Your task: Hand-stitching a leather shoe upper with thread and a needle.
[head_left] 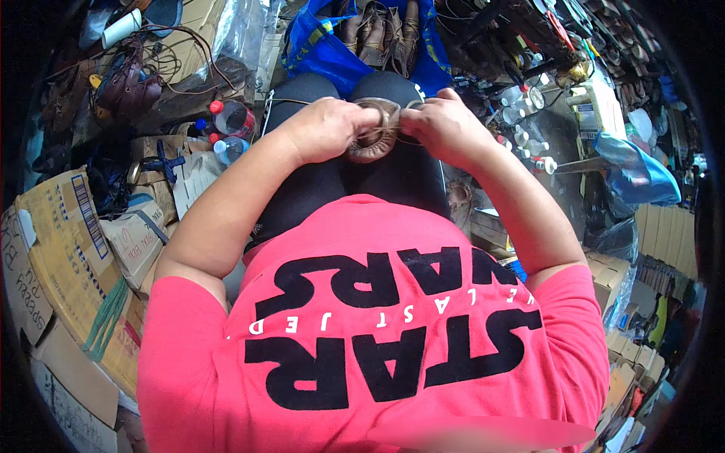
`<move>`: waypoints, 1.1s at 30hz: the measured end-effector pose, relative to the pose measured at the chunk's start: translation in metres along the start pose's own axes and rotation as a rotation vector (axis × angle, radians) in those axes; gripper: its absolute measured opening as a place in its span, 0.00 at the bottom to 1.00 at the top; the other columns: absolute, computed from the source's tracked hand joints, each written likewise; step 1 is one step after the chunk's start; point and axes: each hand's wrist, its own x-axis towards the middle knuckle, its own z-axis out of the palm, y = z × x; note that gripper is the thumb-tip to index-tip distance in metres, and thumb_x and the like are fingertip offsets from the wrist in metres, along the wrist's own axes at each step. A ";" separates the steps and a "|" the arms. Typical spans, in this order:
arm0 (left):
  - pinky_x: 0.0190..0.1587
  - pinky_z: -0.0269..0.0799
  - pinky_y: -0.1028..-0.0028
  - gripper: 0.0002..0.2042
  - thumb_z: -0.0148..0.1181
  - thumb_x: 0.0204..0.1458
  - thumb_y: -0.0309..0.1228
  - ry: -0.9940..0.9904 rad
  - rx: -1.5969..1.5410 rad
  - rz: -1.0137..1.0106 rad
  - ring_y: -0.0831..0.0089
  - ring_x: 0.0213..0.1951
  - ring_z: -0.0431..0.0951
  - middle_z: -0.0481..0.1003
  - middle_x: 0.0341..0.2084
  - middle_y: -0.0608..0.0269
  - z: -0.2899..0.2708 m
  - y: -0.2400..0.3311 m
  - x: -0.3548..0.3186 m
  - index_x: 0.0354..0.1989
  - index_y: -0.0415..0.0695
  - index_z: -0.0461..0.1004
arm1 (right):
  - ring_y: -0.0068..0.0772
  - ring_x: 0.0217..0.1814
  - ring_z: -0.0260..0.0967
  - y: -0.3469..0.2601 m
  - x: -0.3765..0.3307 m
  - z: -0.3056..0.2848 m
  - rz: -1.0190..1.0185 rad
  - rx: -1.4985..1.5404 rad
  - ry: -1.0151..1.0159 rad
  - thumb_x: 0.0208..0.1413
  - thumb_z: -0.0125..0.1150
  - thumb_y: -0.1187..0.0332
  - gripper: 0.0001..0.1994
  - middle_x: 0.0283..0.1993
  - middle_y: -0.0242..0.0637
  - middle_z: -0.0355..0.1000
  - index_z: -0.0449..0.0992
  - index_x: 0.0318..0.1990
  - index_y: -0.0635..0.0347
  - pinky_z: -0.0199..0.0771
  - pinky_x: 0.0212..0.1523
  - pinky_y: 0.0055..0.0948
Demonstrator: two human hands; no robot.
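Brown leather, curved like the upper part of a shoe (375, 136), rests on the person's lap between both hands, on black trousers (317, 189). The left hand (326, 128) is closed over the leather's left side, fingers curled around its rim, so its grip has firm hold of the piece. The right hand (445, 124) sits on the right side with fingers pinched together near the upper edge — it seems to be gripping the leather or a thin thread there, though the view is too small to say which. The two hands are close together, with the leather touching both.

Beyond the knees lies a blue bag (325, 45) holding brown footwear. To the person's left are cardboard boxes (68, 234) and plastic bottles with red caps (230, 117); to the right, a cluttered surface (559, 143) with small bottles — and a blue plastic bag (634, 174) beside it.
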 end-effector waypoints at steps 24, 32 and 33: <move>0.45 0.69 0.71 0.10 0.59 0.50 0.33 0.602 0.289 -0.816 0.65 0.39 0.77 0.77 0.33 0.55 -0.126 -0.025 -0.158 0.36 0.41 0.79 | 0.31 0.40 0.74 0.110 -0.143 -0.034 0.883 0.382 -0.039 0.53 0.57 0.67 0.19 0.42 0.42 0.76 0.72 0.55 0.52 0.72 0.41 0.29; 0.48 0.69 0.69 0.16 0.61 0.45 0.26 0.779 0.465 -0.625 0.63 0.43 0.75 0.77 0.39 0.56 -0.101 -0.033 -0.152 0.45 0.45 0.77 | 0.34 0.44 0.74 0.177 -0.214 -0.008 1.005 0.292 -0.090 0.51 0.62 0.65 0.25 0.48 0.44 0.75 0.69 0.59 0.35 0.70 0.47 0.32; 0.55 0.65 0.71 0.20 0.61 0.44 0.23 0.606 0.178 -0.533 0.68 0.51 0.73 0.74 0.48 0.59 -0.074 -0.015 -0.121 0.50 0.45 0.75 | 0.27 0.40 0.71 0.111 -0.143 -0.013 1.060 0.512 -0.107 0.51 0.62 0.65 0.26 0.42 0.40 0.76 0.68 0.60 0.36 0.69 0.44 0.28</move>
